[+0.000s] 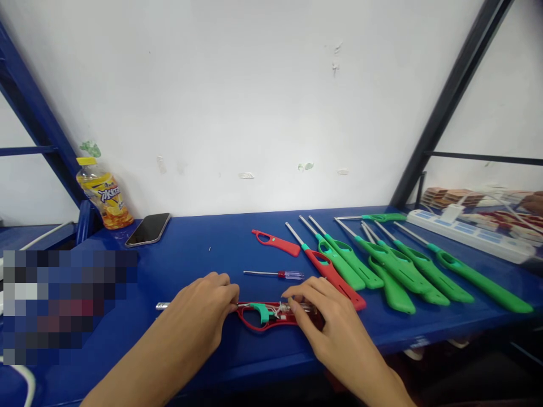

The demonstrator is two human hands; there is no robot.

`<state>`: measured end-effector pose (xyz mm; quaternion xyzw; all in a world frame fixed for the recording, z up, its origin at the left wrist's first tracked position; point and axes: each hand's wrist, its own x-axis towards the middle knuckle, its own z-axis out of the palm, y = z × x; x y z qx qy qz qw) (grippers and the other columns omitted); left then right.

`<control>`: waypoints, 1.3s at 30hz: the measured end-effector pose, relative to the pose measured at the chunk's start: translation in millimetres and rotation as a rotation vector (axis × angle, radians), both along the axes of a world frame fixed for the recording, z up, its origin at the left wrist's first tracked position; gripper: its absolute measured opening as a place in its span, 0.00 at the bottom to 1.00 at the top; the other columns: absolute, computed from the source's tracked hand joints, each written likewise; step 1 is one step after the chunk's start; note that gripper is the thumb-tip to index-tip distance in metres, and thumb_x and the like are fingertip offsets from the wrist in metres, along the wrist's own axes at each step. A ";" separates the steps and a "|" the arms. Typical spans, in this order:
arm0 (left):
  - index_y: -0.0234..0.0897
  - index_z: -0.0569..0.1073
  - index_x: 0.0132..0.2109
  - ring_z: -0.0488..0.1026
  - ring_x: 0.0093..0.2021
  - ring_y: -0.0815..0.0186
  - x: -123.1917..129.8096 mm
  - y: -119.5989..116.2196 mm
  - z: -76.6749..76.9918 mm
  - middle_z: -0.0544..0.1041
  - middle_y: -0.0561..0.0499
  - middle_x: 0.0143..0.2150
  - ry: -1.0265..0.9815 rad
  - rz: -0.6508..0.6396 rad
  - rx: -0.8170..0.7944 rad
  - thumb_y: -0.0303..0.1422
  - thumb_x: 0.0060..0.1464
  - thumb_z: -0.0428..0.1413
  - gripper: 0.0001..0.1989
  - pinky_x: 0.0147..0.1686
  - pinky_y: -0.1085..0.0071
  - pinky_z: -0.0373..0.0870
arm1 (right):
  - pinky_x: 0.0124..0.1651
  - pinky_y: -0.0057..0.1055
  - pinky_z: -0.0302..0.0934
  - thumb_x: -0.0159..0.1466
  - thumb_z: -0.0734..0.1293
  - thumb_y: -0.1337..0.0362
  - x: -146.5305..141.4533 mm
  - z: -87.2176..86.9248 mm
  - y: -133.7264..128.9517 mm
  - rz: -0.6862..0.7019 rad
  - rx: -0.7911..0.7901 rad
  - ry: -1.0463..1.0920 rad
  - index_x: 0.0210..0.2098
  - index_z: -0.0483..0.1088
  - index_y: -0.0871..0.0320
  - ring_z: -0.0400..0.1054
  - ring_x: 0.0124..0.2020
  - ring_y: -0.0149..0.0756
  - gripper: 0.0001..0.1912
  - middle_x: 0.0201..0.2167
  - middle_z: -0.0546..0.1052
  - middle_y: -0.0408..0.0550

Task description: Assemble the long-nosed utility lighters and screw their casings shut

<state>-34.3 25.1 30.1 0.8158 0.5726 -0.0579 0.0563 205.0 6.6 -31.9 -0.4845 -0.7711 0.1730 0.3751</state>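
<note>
A red lighter body (pixel 254 325) lies opened near the table's front edge, with a green trigger (pixel 263 312), thin wires and a clear part showing inside. My left hand (pixel 208 305) is closed at its left end, where the metal tube (pixel 162 306) sticks out beyond the hand. My right hand (pixel 319 311) has its fingers bent round the clear part at the right end of the body. Behind the hands lie a screwdriver (pixel 280 275) with a clear purple handle and a loose red shell half (pixel 278 243).
Several green lighters (pixel 399 265) and one red lighter (pixel 335 277) lie at the right, before a white power strip (pixel 470 234). A phone (pixel 148 229) and a yellow-capped bottle (pixel 105 195) are at the back left. Part of another person's hand (pixel 533 202) shows at the far right.
</note>
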 end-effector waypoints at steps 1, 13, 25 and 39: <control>0.37 0.79 0.44 0.77 0.48 0.53 0.2 0.0 0.1 0.79 0.43 0.47 -0.001 -0.002 -0.003 0.20 0.70 0.46 0.17 0.50 0.57 0.72 | 0.47 0.41 0.67 0.76 0.61 0.66 -0.1 0.3 -0.3 0.001 -0.003 -0.001 0.45 0.77 0.51 0.73 0.44 0.44 0.11 0.43 0.79 0.48; 0.36 0.79 0.44 0.77 0.49 0.52 1.3 -0.1 2.0 0.79 0.43 0.47 -0.011 -0.002 -0.007 0.20 0.70 0.46 0.17 0.50 0.56 0.72 | 0.47 0.41 0.68 0.76 0.62 0.66 0.1 -0.6 -0.4 -0.001 -0.001 -0.001 0.46 0.77 0.50 0.73 0.44 0.44 0.11 0.43 0.79 0.47; 0.37 0.79 0.44 0.77 0.48 0.52 -1.7 -0.6 -1.4 0.79 0.43 0.46 -0.030 -0.009 0.010 0.20 0.70 0.46 0.17 0.49 0.56 0.72 | 0.47 0.42 0.68 0.76 0.62 0.66 0.4 -0.8 -1.5 0.003 -0.004 0.000 0.46 0.77 0.51 0.73 0.44 0.44 0.11 0.43 0.79 0.48; 0.37 0.79 0.43 0.77 0.48 0.52 -1.1 0.0 -1.2 0.79 0.43 0.46 -0.029 -0.012 0.010 0.18 0.68 0.45 0.18 0.49 0.56 0.71 | 0.48 0.41 0.69 0.76 0.62 0.67 0.1 -0.7 -0.6 -0.005 0.008 -0.013 0.45 0.77 0.50 0.74 0.45 0.44 0.11 0.43 0.79 0.48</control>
